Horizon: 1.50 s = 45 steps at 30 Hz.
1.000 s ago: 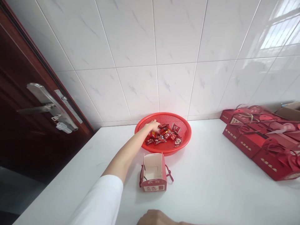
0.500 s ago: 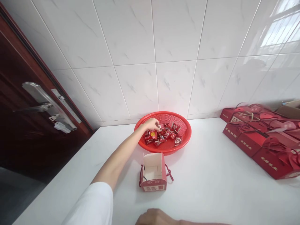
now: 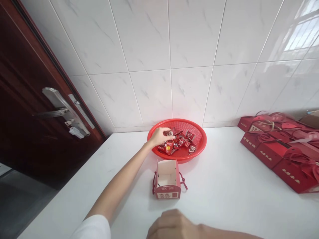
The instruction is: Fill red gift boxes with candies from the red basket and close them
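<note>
My left hand point(image 3: 159, 136) reaches into a red plastic basket point(image 3: 203, 146). Its thumb and fingers are closed around a red wrapped candy point(image 3: 169, 133) with a pale print. Several other red wrapped candies point(image 3: 181, 143) lie beneath and beside it in the basket. In front of the basket stands a small red and cream gift box point(image 3: 167, 192), open at the top, with dark red cords at its sides. Nearer to me, my right hand point(image 3: 173, 225) is curled into a fist close to the table; its palm side is hidden and nothing shows sticking out of it.
A group of red gift boxes point(image 3: 274, 156) with ribbons stands on the right of the white table point(image 3: 219, 186). Behind is a white tiled wall point(image 3: 149, 96). To the left is a dark red door point(image 3: 30, 83) with a metal handle and keys.
My view has shifted slightly to the left. In the basket, my left hand's thumb and fingers have spread wider around a candy. More of my right fist shows at the bottom.
</note>
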Tool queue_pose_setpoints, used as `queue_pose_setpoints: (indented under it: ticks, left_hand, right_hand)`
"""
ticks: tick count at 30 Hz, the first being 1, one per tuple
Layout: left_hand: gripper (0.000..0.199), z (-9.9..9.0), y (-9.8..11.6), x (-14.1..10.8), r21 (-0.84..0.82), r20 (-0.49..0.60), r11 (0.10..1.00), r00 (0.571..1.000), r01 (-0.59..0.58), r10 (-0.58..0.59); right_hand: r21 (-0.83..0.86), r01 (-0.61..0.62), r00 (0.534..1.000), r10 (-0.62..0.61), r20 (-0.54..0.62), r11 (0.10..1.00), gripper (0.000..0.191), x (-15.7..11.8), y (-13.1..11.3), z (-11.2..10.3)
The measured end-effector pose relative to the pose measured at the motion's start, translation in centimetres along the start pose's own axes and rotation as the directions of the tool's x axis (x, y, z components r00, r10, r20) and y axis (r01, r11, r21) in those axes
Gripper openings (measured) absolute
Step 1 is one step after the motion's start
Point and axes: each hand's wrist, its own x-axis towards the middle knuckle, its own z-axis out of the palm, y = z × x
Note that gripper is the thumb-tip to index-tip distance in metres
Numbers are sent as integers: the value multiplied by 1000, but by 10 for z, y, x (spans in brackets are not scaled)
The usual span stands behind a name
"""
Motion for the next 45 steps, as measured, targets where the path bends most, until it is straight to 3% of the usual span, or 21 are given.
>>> queue_pose_setpoints:
  ticks: [2,3,4,5,7,8,9,13,17,22,28,32,35,38,41,45]
  left_hand:
    - [41,2,0,-6,-37,-24,999,1000,1,-2]
    - [42,3,1,-8,-55,-31,999,1000,1,-3]
    - [43,4,1,-10,-72,-33,997,999,-1,-2]
    - [44,6,2,-12,-89,-31,996,1000,-4,1]
    - [45,8,4,-15,-119,-27,993,1000,-15,12]
    - [45,9,5,-15,-132,-30,991,999,-21,17]
    - [46,10,6,-15,-144,-37,989,999,-27,22]
    - [45,11,6,-14,-164,-61,985,997,-47,37]
    - [43,11,2,-13,-167,-67,985,997,-49,39]
    - [50,13,2,-11,-181,-32,983,999,-43,38]
    - [51,14,6,-12,-123,46,992,999,-21,26]
    - [40,14,4,-13,16,153,1000,988,19,-21]
    - [31,16,2,-12,171,287,985,954,34,-83]
    - [38,19,3,-11,317,386,948,909,26,-154]
    - [43,21,8,-8,438,421,899,877,28,-232]
    - [25,22,12,-1,561,399,826,855,57,-330]
  right_hand:
    - [-18,85,975,-86,-206,996,25,23,-10,-47]
    - [-85,74,953,-95,-287,994,28,35,-8,-72]
    - [-162,-13,920,-51,-388,987,28,45,-1,-95]
    - [-194,-164,857,42,-514,967,23,53,10,-116]
    - [-53,-481,655,318,-686,875,3,66,43,-148]
    - [56,-590,561,459,-689,805,11,70,61,-158]
    - [169,-664,501,600,-624,729,22,74,79,-166]
    - [276,-677,551,718,-425,682,36,83,124,-174]
    - [372,-624,582,727,-365,687,38,88,131,-173]
    - [474,-570,557,739,-378,672,38,86,133,-176]
    - [555,-531,503,765,-402,641,31,83,133,-177]
    - [609,-471,425,769,-478,638,29,83,131,-179]
    - [642,-428,361,771,-524,636,29,80,129,-185]
    - [673,-401,316,783,-536,622,27,77,129,-190]
    - [709,-378,278,803,-527,595,27,73,132,-191]
    - [756,-353,242,834,-496,552,30,70,138,-190]
